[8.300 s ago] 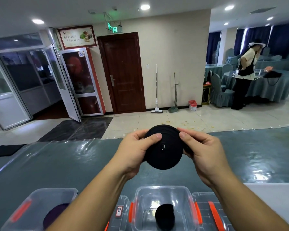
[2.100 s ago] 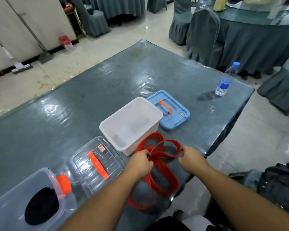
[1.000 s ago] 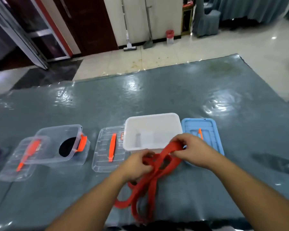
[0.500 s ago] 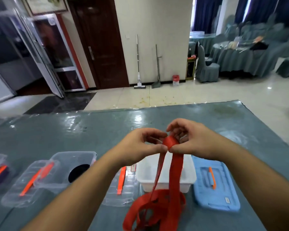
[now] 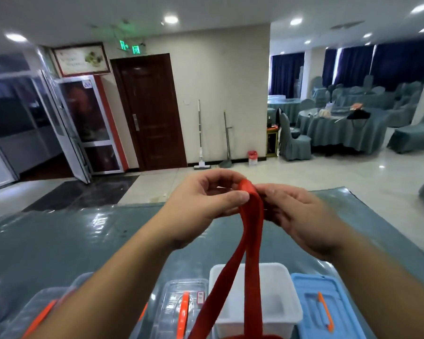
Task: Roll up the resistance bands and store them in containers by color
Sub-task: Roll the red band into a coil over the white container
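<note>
Red band (image 5: 251,216) fold in both hands' pinching grip

A banquet hall: round cloth-draped tables (image 5: 340,128), covered chairs (image 5: 294,140), and tiled floor (image 5: 328,172).

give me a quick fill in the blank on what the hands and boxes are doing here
Both hands, left hand and right hand, pinch the folded top of the ____ band.
Right of the white box lies a ____ lid.
That lid's handle is ____.

Missing: red; blue; orange
</note>
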`<state>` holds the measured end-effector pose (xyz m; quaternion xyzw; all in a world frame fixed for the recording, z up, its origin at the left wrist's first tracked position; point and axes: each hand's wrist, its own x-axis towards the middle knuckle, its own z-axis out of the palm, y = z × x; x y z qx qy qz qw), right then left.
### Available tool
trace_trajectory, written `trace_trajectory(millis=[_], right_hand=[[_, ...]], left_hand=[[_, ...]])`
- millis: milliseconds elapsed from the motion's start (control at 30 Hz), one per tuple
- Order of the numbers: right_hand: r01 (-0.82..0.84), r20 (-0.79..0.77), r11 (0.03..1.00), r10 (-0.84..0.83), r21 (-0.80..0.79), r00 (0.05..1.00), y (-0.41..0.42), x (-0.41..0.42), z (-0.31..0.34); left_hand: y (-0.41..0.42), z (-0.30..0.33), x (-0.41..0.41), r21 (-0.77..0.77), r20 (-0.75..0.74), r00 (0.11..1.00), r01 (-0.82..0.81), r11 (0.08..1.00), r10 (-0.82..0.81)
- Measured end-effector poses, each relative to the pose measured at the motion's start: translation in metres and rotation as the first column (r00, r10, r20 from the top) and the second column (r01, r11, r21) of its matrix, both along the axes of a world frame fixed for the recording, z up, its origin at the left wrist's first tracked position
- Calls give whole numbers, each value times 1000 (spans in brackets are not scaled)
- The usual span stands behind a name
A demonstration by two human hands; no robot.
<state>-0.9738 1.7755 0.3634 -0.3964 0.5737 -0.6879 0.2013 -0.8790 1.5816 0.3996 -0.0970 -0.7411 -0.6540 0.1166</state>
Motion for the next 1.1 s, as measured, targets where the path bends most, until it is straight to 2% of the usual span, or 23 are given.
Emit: trace_trajectory(millis=[67,167,267,333,500,600,767,867,1000,1100], right_hand=[[28,52,999,-27,-26,998,-10,2,2],[25,149,997,-14,-73,989,-17,1,10],[-6,269,994,35,-111,962,-17,5,23],[-3,284,995,32,-103,958,-16,8,30],[48,239,993,-21,-106,971,-16,19,58],[14,195,990,13,-141,981,-15,27,79],[40,129,996,-29,-83,991,-13,29,95],[58,54,996,-55,-67,997,-14,29,85],[10,-81,1000,-11,-13,997,-8,28,71],[-64,-60,997,66,40,996,-1,25,70]], left_hand=[[4,7,-2,38,-37,998,-42,998,43],[7,20,-2,-13,-105,987,-123,992,121],[2,37,1,-211,-173,971,-202,956,167],[-1,45,4,-323,-225,960,-233,917,164],[-7,62,11,-407,-361,932,-173,897,16],[-11,77,16,-545,-453,891,-246,801,-35],[-10,103,21,-630,-631,771,-446,636,-84],[-10,106,22,-666,-650,753,-500,553,-101],[-7,102,21,-745,-609,775,-485,459,-170],[-7,98,20,-783,-570,795,-452,427,-205]])
